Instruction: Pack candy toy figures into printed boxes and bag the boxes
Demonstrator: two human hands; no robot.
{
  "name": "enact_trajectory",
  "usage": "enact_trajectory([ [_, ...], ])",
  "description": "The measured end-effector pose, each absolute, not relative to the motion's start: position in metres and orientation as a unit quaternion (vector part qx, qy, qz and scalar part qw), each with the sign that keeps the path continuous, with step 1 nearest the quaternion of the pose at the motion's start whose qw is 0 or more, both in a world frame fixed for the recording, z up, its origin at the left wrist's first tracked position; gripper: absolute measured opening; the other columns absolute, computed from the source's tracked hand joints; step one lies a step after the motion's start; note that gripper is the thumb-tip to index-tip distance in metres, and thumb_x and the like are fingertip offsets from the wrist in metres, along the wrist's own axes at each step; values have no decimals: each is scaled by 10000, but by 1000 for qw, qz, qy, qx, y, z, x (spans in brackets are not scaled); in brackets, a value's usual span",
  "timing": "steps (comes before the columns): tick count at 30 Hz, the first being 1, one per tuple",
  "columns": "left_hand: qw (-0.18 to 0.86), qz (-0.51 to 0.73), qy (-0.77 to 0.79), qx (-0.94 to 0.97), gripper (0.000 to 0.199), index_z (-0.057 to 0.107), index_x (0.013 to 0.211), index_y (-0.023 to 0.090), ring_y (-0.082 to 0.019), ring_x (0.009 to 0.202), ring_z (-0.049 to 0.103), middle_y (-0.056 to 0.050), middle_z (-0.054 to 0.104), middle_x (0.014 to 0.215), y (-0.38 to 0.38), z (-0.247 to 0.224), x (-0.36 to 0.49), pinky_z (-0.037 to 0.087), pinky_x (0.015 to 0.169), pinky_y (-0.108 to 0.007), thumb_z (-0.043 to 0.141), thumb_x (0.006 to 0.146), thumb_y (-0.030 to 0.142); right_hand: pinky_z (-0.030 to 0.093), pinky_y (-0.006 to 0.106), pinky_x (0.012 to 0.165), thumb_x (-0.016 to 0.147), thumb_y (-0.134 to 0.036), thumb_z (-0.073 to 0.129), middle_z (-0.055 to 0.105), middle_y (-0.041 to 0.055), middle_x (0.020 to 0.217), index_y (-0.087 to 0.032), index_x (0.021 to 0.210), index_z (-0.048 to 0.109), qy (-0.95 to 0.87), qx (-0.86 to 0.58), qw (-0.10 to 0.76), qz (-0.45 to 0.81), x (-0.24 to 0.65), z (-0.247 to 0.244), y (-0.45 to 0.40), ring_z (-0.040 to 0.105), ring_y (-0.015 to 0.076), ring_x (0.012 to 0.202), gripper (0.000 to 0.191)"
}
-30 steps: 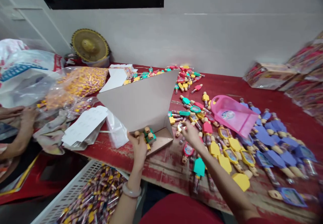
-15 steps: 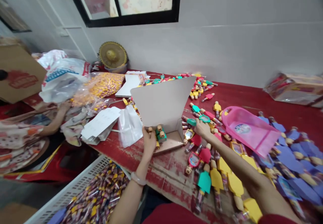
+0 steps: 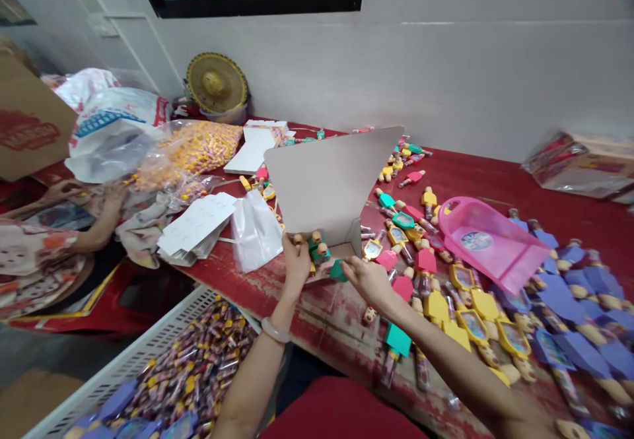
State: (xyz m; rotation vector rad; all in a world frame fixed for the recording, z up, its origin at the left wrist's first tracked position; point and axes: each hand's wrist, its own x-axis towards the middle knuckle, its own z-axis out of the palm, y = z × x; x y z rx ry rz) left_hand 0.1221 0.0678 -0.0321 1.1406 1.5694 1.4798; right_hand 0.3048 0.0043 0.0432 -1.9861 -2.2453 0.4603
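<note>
A cardboard box (image 3: 321,195) with its lid raised stands on the red table in front of me. My left hand (image 3: 296,261) is closed on the box's left side, by several small toys with round tan knobs (image 3: 319,247) inside. My right hand (image 3: 366,280) pinches a green toy (image 3: 339,270) at the front of the box, beside those pieces. Its far end is covered by my fingers. To the right of the box lie loose toys in red, yellow (image 3: 436,307) and green (image 3: 397,340), several with clear tubes.
A pink scoop (image 3: 495,247) and purple toys (image 3: 569,300) lie at the right. White cards (image 3: 195,231) and clear bags (image 3: 255,231) are left of the box. A white basket (image 3: 133,360) of small tubes stands below the table edge. Another person's hands (image 3: 111,198) are at far left.
My right hand has moved left from the loose toys to the front of the box, bringing a green toy. My left hand stays at the box. The camera view has tilted down slightly.
</note>
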Motion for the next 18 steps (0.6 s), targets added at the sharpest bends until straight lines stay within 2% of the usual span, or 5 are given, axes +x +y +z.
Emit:
enact_trajectory([
  [2,346,568,609,433,616,324,1461,179,-210,1442,396,-146,467,1469,68,-31,123,256,1240,-382,535,882,180,450,261,674,1023,-421,468,767,136,976,-167,1188,679,-767,-632,-14,111,294,46,12,736,263,895,369],
  [5,344,573,607,431,638,321,1466,173,-210,1436,405,-150,457,1482,68,-31,123,257,1241,-383,540,866,162,428,255,663,964,-359,592,761,104,1059,-225,1317,618,-829,-543,-48,124,290,57,16,736,259,918,379],
  [9,332,581,603,434,627,361,1449,181,-223,1385,463,-142,497,1440,69,-33,123,292,1225,-404,557,854,159,448,264,712,1000,-410,545,775,97,984,-220,1215,688,-802,-574,-35,162,287,62,18,738,257,955,320],
  [15,333,577,600,442,613,393,1427,159,-245,1320,524,-135,587,1290,68,-33,122,379,1175,-397,585,845,169,500,307,755,1006,-489,505,763,158,1006,-157,1037,720,-734,-661,-49,149,271,46,39,733,296,981,397],
  [18,332,578,601,441,619,382,1425,160,-249,1353,494,-141,560,1335,67,-31,121,351,1195,-391,584,840,165,521,335,779,1006,-443,516,746,207,1034,-115,1089,682,-699,-695,-59,159,246,38,43,730,316,998,377],
])
